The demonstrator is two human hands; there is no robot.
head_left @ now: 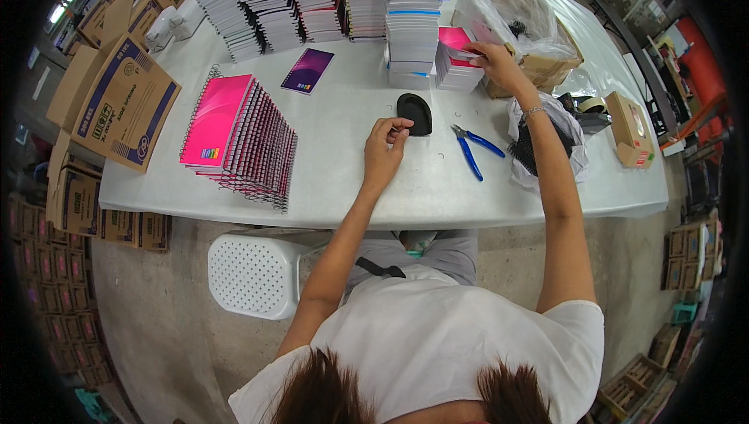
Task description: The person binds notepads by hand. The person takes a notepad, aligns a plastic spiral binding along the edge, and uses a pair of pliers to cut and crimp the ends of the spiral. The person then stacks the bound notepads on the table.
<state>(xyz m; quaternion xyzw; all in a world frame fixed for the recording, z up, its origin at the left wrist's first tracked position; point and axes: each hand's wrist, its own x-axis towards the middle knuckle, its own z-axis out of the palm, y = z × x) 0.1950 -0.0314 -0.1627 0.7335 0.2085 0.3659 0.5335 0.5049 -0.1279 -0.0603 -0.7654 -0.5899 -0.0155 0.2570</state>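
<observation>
My right hand [501, 67] reaches to the far right and pinches the near edge of a pink-covered notebook [456, 39]. This notebook lies on top of a short stack with no coil showing. My left hand [385, 149] rests on the table with its fingers curled together beside a black dish [415, 114]. Whether anything small is between those fingers cannot be made out. Blue-handled cutting pliers [473, 151] lie partly spread to the right of the dish. A few tiny wire bits are scattered around them.
Pink spiral notebooks [218, 124] stand piled at left, near a single purple notebook [308, 70]. Tall notebook stacks [269, 3] line the back. On the right are a plastic-lined box [546, 73], a bag of black coils [530, 151] and a small carton [629, 131]. A white stool [253, 276] stands below.
</observation>
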